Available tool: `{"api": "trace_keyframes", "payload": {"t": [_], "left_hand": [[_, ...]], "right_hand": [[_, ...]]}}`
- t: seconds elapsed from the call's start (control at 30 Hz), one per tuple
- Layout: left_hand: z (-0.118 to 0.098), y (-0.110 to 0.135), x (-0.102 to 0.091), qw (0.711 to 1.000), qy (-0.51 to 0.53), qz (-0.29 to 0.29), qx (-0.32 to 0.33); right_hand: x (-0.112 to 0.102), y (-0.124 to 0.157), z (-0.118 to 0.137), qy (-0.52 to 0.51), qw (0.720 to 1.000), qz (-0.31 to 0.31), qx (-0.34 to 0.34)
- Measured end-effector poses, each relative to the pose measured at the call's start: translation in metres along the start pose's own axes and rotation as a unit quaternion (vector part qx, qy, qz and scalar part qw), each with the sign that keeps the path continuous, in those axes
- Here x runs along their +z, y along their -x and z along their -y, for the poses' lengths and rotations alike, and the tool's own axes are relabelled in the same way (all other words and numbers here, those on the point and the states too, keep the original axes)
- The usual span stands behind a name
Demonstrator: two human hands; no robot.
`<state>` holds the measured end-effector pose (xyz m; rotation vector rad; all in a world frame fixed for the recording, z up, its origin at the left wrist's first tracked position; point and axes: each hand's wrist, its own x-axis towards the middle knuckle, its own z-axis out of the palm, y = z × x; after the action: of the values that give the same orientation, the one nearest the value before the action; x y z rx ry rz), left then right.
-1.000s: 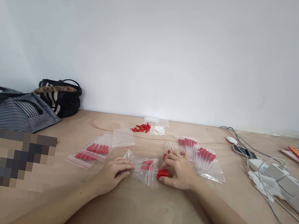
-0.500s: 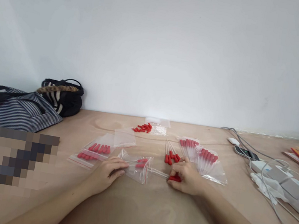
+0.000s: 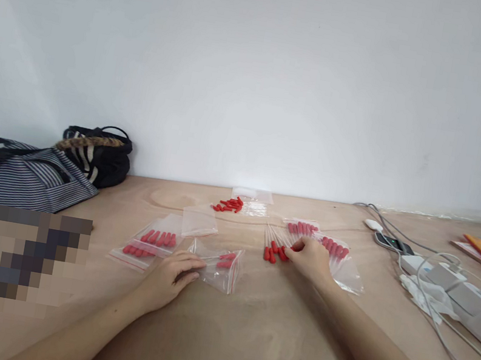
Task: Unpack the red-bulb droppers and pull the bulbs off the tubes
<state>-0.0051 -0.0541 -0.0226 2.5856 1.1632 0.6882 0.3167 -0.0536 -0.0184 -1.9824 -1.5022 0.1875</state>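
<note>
L hand (image 3: 176, 274) & R hand (image 3: 308, 259) are well apart: L fingers sit at the L side of the open clear zip bag (image 3: 219, 279), w/ 2 red bulbs showing inside, thumb a bit away from fingers, can't tell if it's pinching the plastic. R thumb & fingertips are on a red bulb at the R end of the loose droppers (image 3: 272, 252), tips pointing to the wall, grip unclear. Filled bags (image 3: 157, 238) lie L of the zip bag, more packed droppers (image 3: 335, 248) just R of the loose ones, small red pcs (image 3: 229, 204) farther back nr the wall (image 3: 257, 78).
</note>
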Motion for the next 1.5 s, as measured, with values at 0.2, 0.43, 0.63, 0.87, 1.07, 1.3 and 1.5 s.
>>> {"api": "trace_keyframes", "payload": {"t": [0.2,0.43,0.63,0.87,1.07,1.3,1.5], "left_hand": [[0.001,0.000,0.000,1.000,-0.003,0.000,0.008],[0.000,-0.001,-0.001,1.000,-0.006,0.001,0.003],[0.001,-0.001,0.001,1.000,-0.003,0.000,0.006],[-0.001,-0.001,-0.001,1.000,0.004,0.002,-0.001],[-0.001,-0.001,-0.001,1.000,0.003,0.003,0.006],[-0.003,-0.001,-0.002,1.000,0.003,0.001,0.001],[-0.001,-0.001,-0.001,1.000,0.006,0.007,0.001]], "right_hand": [[0.011,-0.004,0.008,0.041,0.999,0.011,0.009],[0.011,-0.008,0.000,-0.097,0.993,0.066,0.030],[0.014,-0.011,-0.007,-0.122,0.988,0.081,0.049],[0.013,-0.013,-0.013,-0.077,0.994,0.077,0.003],[0.008,-0.009,-0.008,-0.037,0.997,0.051,-0.032],[0.011,0.025,0.034,-0.092,0.950,0.121,-0.272],[0.029,0.044,0.060,-0.041,0.939,0.160,-0.303]]}}
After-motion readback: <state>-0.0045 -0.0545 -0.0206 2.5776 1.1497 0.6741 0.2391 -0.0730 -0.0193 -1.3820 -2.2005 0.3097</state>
